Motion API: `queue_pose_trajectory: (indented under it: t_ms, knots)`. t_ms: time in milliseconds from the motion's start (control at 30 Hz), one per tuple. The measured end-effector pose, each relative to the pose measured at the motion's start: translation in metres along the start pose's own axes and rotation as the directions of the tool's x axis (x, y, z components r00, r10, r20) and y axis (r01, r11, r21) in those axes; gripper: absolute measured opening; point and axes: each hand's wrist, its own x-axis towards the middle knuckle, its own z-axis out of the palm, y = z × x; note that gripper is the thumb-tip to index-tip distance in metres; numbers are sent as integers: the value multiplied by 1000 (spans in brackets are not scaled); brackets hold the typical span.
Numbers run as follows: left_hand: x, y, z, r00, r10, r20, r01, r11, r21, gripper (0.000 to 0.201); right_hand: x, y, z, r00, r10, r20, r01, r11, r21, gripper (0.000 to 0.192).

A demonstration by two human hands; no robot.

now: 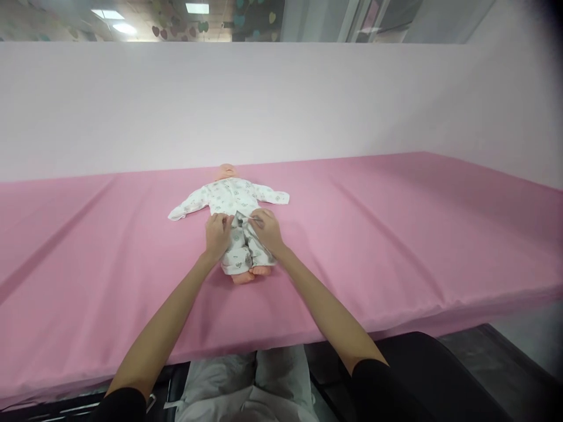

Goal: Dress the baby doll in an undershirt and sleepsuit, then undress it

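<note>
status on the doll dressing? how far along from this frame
Done: the doll lies on its back on the pink table with the printed sleepsuit over arms, chest and legs. In hand: left hand and right hand pinch the suit at its waist. Left: the bare feet poke out; closure state unreadable.

The soft white baby suit (229,202) under the fingers carries a small grey heart print; beneath it spreads a plain pink cloth table cover (396,234).

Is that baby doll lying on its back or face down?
On its back. The doll lies flat on the pink sheet, face up, sleeves spread, feet toward the person, whose left hand and right hand rest on its outfit.
</note>
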Motion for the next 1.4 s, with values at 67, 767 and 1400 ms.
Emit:
queue_pose_trajectory:
  t_ms: [67, 767, 1400]
  knots:
    - [-2, 1, 2, 1000, 12, 15, -12, 1000, -16, 27, 1, -1, 2, 998, -12, 55, 12, 1000, 1, 17]
    - [-64, 4, -6, 997, -57, 50, 66, 977, -204, 26, -10, 14, 5, 841, 538, -65, -505, 822, 263, 53]
    - [-60, -8, -4, 941, -333, 58, 315, 799, -512, 59, -17, -5, -1, 883, 402, 242, -464, 826, 320, 60]
